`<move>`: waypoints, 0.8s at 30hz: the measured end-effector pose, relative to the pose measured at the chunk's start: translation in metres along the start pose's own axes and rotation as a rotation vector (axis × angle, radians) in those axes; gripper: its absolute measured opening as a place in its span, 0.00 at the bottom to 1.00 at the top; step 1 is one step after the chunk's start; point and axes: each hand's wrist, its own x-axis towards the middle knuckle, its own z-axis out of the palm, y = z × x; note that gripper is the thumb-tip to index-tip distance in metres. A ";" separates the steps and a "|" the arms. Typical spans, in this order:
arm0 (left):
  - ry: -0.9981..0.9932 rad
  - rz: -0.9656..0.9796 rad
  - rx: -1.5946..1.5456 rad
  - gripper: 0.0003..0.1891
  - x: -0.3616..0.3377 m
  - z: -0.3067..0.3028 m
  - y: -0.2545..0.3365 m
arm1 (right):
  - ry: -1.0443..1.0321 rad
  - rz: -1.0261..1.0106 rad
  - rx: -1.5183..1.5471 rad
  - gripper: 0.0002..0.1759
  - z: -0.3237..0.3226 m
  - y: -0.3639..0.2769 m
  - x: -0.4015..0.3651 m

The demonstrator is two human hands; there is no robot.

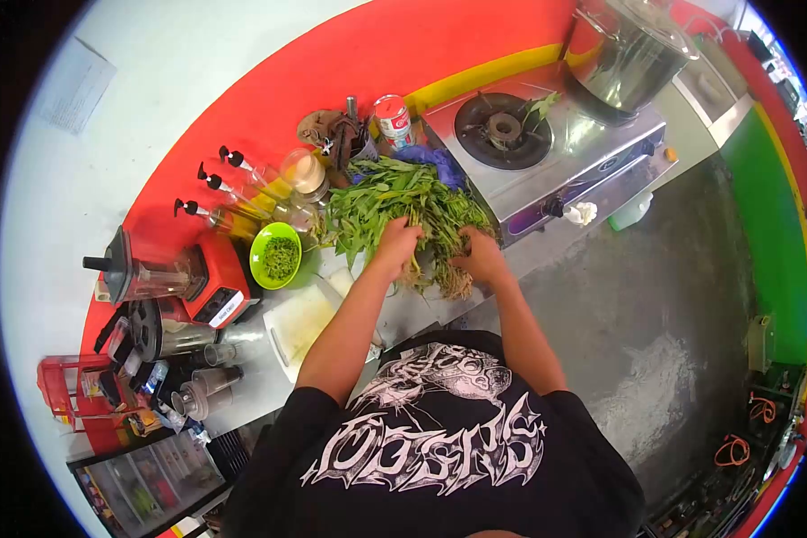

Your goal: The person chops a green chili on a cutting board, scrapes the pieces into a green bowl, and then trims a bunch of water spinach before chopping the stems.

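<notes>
A large heap of leafy greens point(377, 197) with stems and roots lies on the counter beside the stove. My left hand point(398, 246) is at the near left part of the heap, its fingers closed on stems. On the right side of the heap, my right hand point(480, 256) has its fingers bent against the stems near the roots; what lies between them is hard to make out. To the left of the greens stands a green bowl point(275, 255) with small cut green pieces in it. A white cutting board point(301, 325) lies under and beside my left forearm.
A gas stove point(547, 134) with a large steel pot point(632, 63) stands at the back right. A red blender point(215, 278), pump bottles point(229, 193) and a red-and-white can point(392, 117) stand along the wall. A blue plastic bag point(432, 161) lies behind the greens.
</notes>
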 end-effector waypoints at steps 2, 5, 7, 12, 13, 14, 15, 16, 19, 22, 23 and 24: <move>0.026 0.062 0.066 0.34 -0.001 0.014 0.008 | -0.006 0.003 0.009 0.38 -0.002 0.002 0.001; 0.062 0.174 0.145 0.30 0.000 0.042 -0.006 | -0.020 -0.039 0.062 0.35 -0.006 0.010 0.002; -0.048 0.200 0.326 0.29 0.017 0.046 -0.017 | -0.053 0.042 0.202 0.30 -0.017 0.004 -0.002; 0.160 0.279 0.395 0.26 0.033 0.052 -0.049 | 0.073 -0.047 0.223 0.23 -0.029 -0.001 -0.006; 0.088 0.231 0.441 0.24 0.022 0.044 -0.033 | 0.109 -0.049 0.195 0.21 -0.032 -0.005 -0.009; 0.016 0.184 0.485 0.23 0.012 0.038 -0.021 | 0.109 -0.045 0.197 0.21 -0.033 -0.009 -0.012; 0.058 0.233 0.477 0.19 0.005 0.036 -0.017 | 0.107 -0.052 0.185 0.20 -0.033 -0.012 -0.015; 0.058 0.231 0.478 0.19 0.008 0.037 -0.024 | 0.105 -0.061 0.172 0.18 -0.033 -0.015 -0.016; 0.207 0.363 0.349 0.13 0.014 0.037 -0.037 | 0.066 -0.064 0.084 0.17 -0.020 -0.013 -0.014; 0.225 0.386 0.349 0.13 0.013 0.034 -0.041 | 0.101 -0.070 0.053 0.18 -0.011 -0.016 -0.016; 0.233 0.369 0.358 0.13 0.012 0.033 -0.041 | 0.097 -0.070 0.051 0.18 -0.011 -0.018 -0.017; 0.241 0.353 0.367 0.14 0.010 0.032 -0.040 | 0.115 -0.048 0.035 0.18 -0.010 -0.018 -0.017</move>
